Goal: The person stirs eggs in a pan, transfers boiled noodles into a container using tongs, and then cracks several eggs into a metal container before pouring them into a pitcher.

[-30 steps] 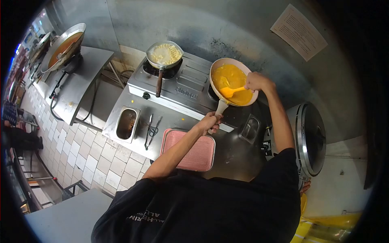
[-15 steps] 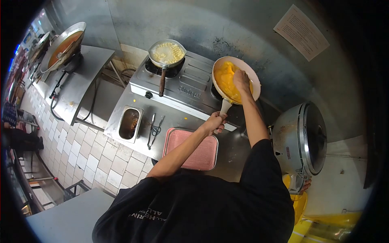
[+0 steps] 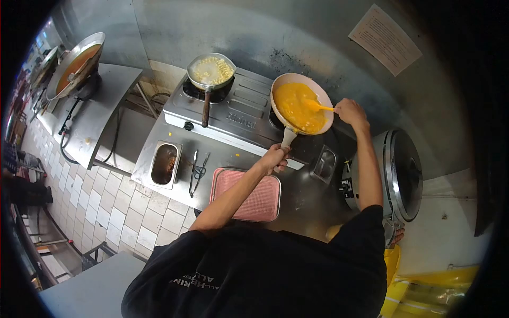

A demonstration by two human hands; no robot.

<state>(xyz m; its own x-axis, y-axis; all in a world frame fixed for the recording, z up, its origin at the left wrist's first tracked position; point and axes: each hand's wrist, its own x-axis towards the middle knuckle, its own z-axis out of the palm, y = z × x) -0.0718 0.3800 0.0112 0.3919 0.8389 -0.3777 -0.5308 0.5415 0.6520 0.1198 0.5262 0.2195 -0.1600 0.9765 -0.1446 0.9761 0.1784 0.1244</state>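
While the pink tray [image 3: 249, 196] lies nearest on the counter [image 3: 217, 155], the left hand [image 3: 274, 159] just beyond it is closed round the pale handle [image 3: 289, 139] of the pan [image 3: 319, 89]. The pan is at the right end of the stove [image 3: 249, 103]; whether it rests on the burner or is lifted cannot be told. It looks light enough for one hand, though its load sits well out from the grip, so the handle is the place to hold; the rim is probably hot. The yellow mix [image 3: 291, 100], egg by the look of it, seems soft and runny, easily slopped. The right hand [image 3: 350, 112] grips the yellow spatula [image 3: 324, 108] by its end, the blade in the mix. The spatula looks light, perhaps bendy, and slippery nearer the wet blade. Farther off stand a saucepan [image 3: 197, 84] of noodles [image 3: 214, 71] and the metal wall [image 3: 212, 26].
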